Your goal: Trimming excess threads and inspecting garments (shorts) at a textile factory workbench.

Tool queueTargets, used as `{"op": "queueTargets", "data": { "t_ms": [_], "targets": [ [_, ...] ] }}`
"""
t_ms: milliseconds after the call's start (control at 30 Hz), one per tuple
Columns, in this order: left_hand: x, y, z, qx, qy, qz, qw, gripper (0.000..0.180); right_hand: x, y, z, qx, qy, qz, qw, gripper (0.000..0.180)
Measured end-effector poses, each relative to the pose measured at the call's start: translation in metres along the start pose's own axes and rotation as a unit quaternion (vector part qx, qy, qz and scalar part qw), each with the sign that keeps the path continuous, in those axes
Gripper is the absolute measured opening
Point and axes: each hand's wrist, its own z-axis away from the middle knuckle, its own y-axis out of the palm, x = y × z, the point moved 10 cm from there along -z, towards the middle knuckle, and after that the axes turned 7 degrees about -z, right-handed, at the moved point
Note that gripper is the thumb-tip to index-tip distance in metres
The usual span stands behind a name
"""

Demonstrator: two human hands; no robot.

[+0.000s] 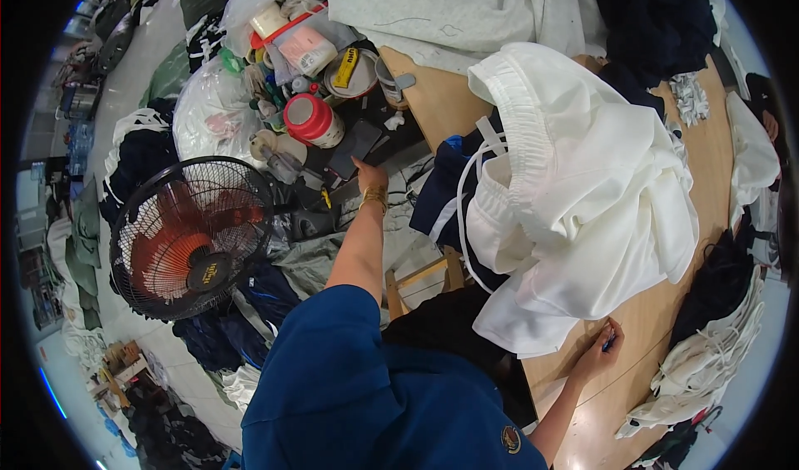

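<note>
My left hand (372, 177) reaches over the cluttered surface at the upper left, one finger stretched out to the edge of a dark flat rectangular object (342, 163); its other fingers are partly hidden. At the wooden table's right part, my right hand (598, 355) is closed round a small dark blue object (611, 340), mostly covered by the fingers. Just beyond it lies a heap of white trousers (595, 195) with a gathered elastic waistband and a white drawstring. Navy cloth (445, 191) with a white stripe shows beneath the heap's left side.
A black floor fan (193, 237) stands to my left. Near my left hand are a red-lidded jar (314, 120), a yellow tube (345, 68) and a tin (390, 83). Grey-white fabric (458, 8) covers the table's far side. White garments (707, 370) hang along the wooden table's (641, 378) right edge.
</note>
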Motion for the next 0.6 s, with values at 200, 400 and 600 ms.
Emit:
{"op": "queueTargets", "data": {
  "t_ms": [200, 400, 600],
  "targets": [
    [-0.03, 0.005, 0.013, 0.087, 0.06, -0.017, 0.994, 0.076, 0.0, 0.0, 0.001, 0.004, -0.01, 0.004, 1.0, 0.017],
    [-0.018, 0.006, 0.019, 0.039, 0.109, -0.017, 0.993, 0.082, 0.001, -0.001, 0.002, 0.002, -0.008, 0.008, 1.0, 0.016],
    [0.004, -0.007, 0.029, 0.008, 0.04, -0.025, 0.999, 0.086, 0.001, 0.0, 0.001, -0.001, -0.012, 0.005, 1.0, 0.016]
  ]
}}
